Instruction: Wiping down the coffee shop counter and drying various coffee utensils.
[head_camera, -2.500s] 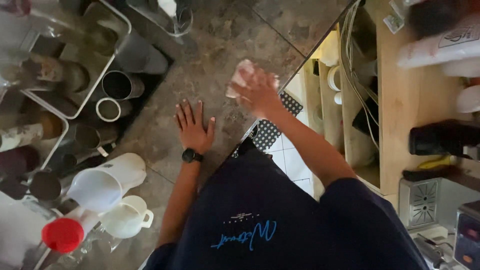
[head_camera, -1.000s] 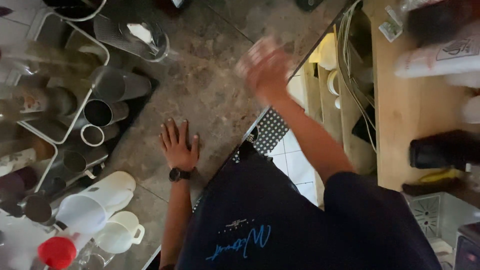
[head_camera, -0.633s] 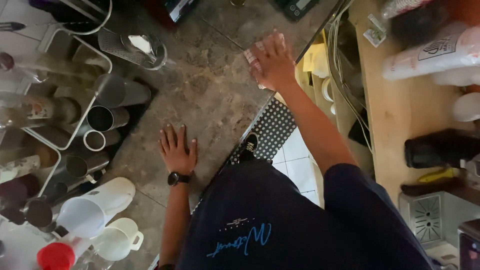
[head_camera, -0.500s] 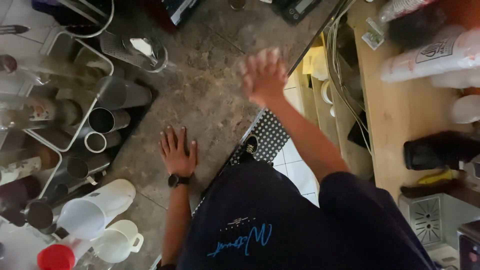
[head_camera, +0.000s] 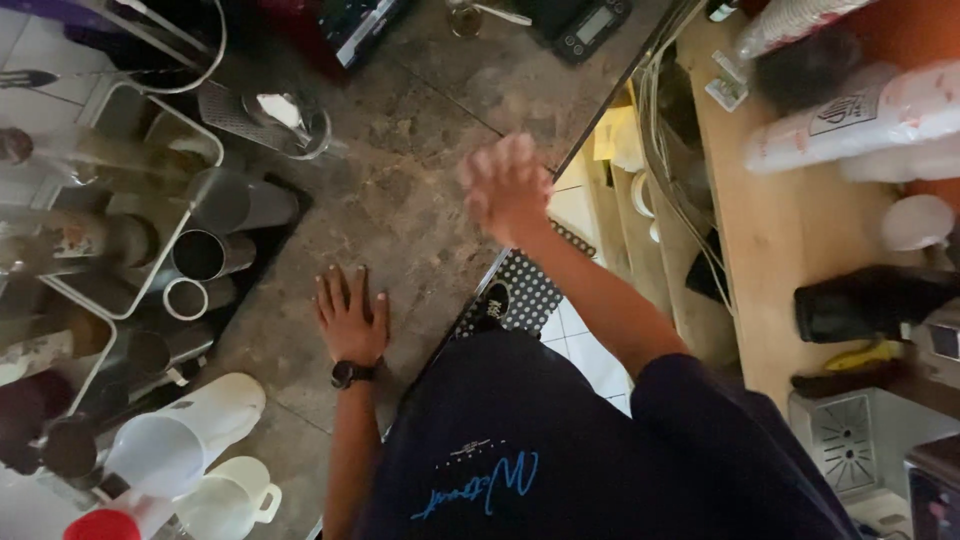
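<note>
Sweeping across the stone counter (head_camera: 400, 215), the right hand (head_camera: 505, 188) has moved back toward the counter's near edge; it is blurred, fingers spread, and I cannot tell whether the pale cloth seen under it earlier is still there. The left hand (head_camera: 350, 315) stays flat and open, steel cups (head_camera: 200, 255) nearby

From my remote feed, the stone counter (head_camera: 400, 200) sits in dim, warm light. My right hand (head_camera: 507, 187) above it smears with motion blur; my left hand (head_camera: 350, 317) on it stays sharp. Left of the counter, metal cups (head_camera: 215, 255) bend with wide-angle distortion; right of it, brighter light washes the wooden shelf (head_camera: 770, 230).
</note>
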